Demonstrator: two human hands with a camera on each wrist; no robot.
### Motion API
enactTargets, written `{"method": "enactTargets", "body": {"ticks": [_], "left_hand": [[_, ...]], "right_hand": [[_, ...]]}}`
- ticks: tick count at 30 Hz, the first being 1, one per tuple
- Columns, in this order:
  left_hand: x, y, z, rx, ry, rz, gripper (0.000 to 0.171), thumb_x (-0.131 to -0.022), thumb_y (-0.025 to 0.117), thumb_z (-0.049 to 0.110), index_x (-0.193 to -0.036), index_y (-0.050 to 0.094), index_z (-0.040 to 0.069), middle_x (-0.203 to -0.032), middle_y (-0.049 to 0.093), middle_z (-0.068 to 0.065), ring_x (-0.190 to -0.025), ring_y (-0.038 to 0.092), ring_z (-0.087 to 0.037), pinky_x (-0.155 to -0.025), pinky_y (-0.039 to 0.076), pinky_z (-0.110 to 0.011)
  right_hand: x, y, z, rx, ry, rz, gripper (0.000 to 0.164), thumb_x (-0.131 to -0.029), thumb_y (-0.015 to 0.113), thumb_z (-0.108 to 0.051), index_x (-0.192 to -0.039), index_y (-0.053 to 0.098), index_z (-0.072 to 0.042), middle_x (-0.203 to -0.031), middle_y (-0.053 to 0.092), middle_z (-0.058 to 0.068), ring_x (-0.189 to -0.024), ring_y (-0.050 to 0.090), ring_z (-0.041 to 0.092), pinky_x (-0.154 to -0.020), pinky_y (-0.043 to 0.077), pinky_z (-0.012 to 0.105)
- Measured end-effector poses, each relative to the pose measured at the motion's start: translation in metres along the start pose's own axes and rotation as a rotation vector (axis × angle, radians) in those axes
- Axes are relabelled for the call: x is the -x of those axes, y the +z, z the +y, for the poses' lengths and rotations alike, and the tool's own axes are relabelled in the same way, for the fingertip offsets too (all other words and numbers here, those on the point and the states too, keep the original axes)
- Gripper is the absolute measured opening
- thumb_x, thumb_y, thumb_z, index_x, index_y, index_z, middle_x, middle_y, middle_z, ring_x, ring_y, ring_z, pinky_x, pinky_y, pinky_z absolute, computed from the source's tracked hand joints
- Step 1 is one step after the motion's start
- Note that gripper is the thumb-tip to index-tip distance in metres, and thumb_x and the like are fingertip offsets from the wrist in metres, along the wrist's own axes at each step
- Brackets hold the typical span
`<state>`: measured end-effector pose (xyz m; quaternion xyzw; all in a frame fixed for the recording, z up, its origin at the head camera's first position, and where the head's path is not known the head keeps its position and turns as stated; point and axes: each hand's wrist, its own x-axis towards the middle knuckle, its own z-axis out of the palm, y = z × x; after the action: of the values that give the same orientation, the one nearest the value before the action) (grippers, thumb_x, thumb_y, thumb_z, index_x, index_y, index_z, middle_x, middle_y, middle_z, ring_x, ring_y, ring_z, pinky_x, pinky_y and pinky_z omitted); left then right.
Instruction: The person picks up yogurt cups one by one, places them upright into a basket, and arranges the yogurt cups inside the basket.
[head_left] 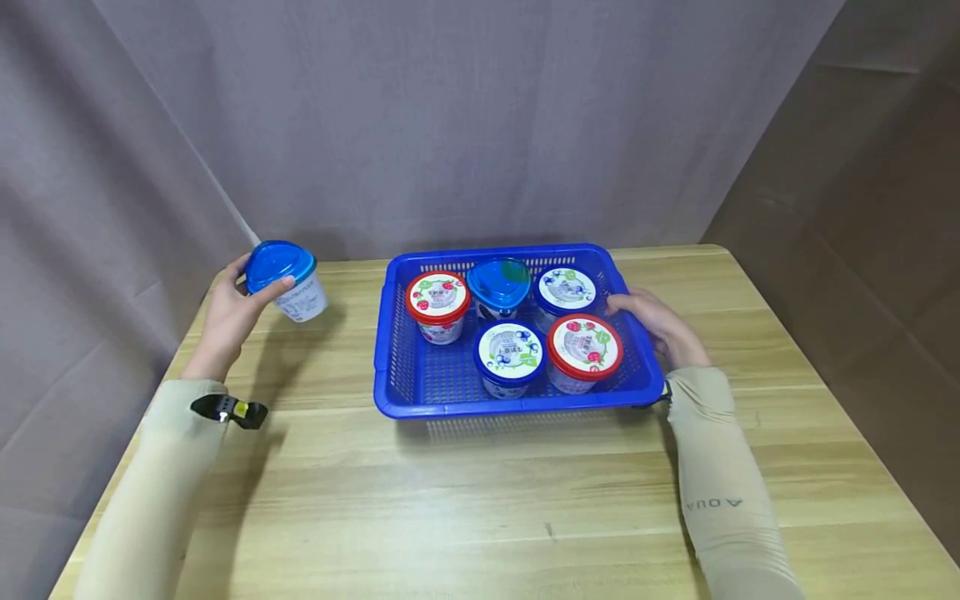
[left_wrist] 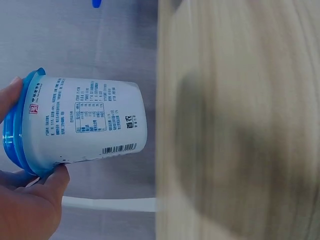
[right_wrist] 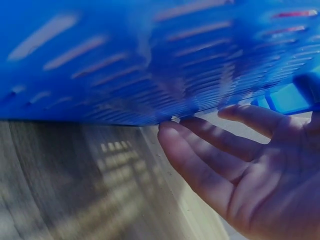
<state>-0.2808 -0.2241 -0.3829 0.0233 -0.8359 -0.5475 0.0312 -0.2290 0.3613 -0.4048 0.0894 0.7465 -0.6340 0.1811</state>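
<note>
My left hand [head_left: 227, 317] holds a white cup [head_left: 305, 300] by its blue lid [head_left: 279, 263], thumb on one side and fingers on the other. Small print and a barcode show on this cup's wall in the left wrist view, where it is held clear of the wooden surface. At the right end of a blue plastic basket [head_left: 517, 410], my right hand [head_left: 669, 332] grips the rim with the thumb on top. Its fingers [right_wrist: 200, 160] reach along the slotted underside in the right wrist view. Whether the basket is raised there, I cannot tell.
Inside the basket stand two red-lidded cups [head_left: 438, 297], two cups with blue-rimmed white lids [head_left: 510, 350] and one with a clear blue lid [head_left: 498, 283]. A wooden table [head_left: 465, 508] lies beneath. Grey curtain [head_left: 465, 125] hangs behind it.
</note>
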Motion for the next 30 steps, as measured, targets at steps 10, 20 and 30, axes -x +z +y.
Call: {"method": "enactTargets", "body": {"ticks": [10, 20, 30], "left_hand": [[0.005, -0.001, 0.023, -0.002, 0.032, -0.05, 0.103, -0.089, 0.074, 0.049, -0.163, 0.014, 0.012, -0.165, 0.02, -0.017, -0.145, 0.033, -0.037, -0.114, 0.032, -0.053], [0.023, 0.011, 0.06, -0.025, 0.084, -0.131, 0.1, -0.089, 0.074, 0.049, -0.163, 0.014, 0.017, -0.164, 0.023, -0.018, -0.146, 0.032, -0.036, -0.114, 0.032, -0.054], [0.045, 0.027, 0.089, -0.03, 0.166, -0.205, 0.095, -0.088, 0.077, 0.045, -0.161, 0.022, 0.019, -0.159, 0.034, -0.016, -0.139, 0.042, -0.035, -0.109, 0.04, -0.054]], "right_hand": [[-0.001, 0.001, 0.003, -0.037, -0.027, -0.02, 0.027, -0.09, 0.048, -0.009, -0.117, 0.044, -0.003, -0.081, 0.066, 0.001, -0.069, 0.067, 0.013, -0.062, 0.058, 0.031], [-0.001, 0.0, 0.003, -0.026, -0.022, -0.011, 0.036, -0.089, 0.049, -0.01, -0.124, 0.042, -0.003, -0.083, 0.066, 0.0, -0.071, 0.067, 0.013, -0.063, 0.059, 0.031], [-0.002, 0.0, 0.003, -0.028, -0.023, -0.004, 0.034, -0.089, 0.049, -0.01, -0.122, 0.043, -0.005, -0.085, 0.066, 0.001, -0.072, 0.067, 0.014, -0.063, 0.059, 0.032]]}}
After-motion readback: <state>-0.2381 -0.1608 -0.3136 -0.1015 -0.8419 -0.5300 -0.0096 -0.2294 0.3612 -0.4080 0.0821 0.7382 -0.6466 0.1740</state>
